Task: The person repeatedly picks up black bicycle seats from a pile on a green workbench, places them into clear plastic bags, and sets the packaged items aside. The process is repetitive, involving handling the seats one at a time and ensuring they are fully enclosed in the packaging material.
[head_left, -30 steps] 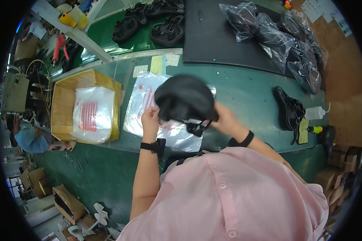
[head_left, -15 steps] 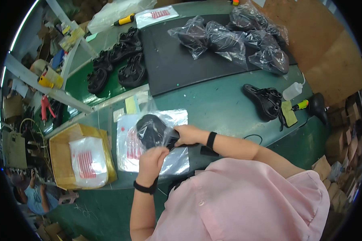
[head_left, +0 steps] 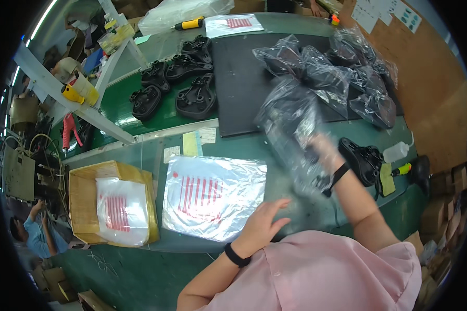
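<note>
My right hand (head_left: 324, 153), slightly blurred, grips a black bicycle saddle in a clear plastic bag (head_left: 291, 116) above the table. The bag's far end overlaps the front of a black mat (head_left: 238, 98). My left hand (head_left: 262, 220) is empty, its fingers stretched out over the near table edge. Beside it lies a stack of clear plastic bags with red print (head_left: 213, 194). Several bagged saddles (head_left: 327, 78) lie on the mat. An unbagged black saddle (head_left: 360, 160) rests just right of my right hand.
Several bare saddles (head_left: 196, 97) sit upside down on the green surface at the far left. A yellow-brown box (head_left: 83, 207) with printed bags stands left. A white squeeze bottle (head_left: 396, 152) and a yellow cloth (head_left: 386, 179) are at right. A white frame post (head_left: 106, 124) slants across the left.
The bagged saddle has moved from over the bag stack to the right, toward the mat, in my right hand. My left hand has let go of the bag and opened. The view has shifted.
</note>
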A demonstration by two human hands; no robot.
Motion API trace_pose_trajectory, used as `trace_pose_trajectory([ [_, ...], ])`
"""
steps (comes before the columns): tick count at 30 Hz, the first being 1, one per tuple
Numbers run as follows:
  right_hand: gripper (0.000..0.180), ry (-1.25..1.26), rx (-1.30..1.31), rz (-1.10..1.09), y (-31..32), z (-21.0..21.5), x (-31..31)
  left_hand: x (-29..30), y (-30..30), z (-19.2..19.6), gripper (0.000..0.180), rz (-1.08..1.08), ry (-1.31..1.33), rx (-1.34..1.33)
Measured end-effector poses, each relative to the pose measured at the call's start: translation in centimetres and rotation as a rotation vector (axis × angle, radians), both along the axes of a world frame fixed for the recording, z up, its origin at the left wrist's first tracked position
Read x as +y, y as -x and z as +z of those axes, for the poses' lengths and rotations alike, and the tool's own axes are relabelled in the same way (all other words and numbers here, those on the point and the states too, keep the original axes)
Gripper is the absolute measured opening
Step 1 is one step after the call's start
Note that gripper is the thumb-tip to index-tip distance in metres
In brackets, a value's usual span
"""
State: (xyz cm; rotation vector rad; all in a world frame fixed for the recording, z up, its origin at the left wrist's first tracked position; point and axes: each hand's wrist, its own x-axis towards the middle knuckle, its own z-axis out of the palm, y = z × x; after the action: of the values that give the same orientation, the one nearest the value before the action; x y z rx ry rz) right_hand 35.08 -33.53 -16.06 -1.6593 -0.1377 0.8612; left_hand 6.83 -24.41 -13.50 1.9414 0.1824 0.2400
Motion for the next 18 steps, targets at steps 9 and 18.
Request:
trace_pose_trajectory([
  [9, 0.061, -0.208, -0.072, 0.266, -10.0, -3.9, 25.2, 7.2, 7.1, -15.2, 0.028, 0.437, 0.213, 0.364],
  [18, 0.042, 0.361, -0.613, 0.442, -3.8, -12.0, 40.0, 14.3, 3.8, -14.3, 0.034, 0.690, 0.733, 0.279],
])
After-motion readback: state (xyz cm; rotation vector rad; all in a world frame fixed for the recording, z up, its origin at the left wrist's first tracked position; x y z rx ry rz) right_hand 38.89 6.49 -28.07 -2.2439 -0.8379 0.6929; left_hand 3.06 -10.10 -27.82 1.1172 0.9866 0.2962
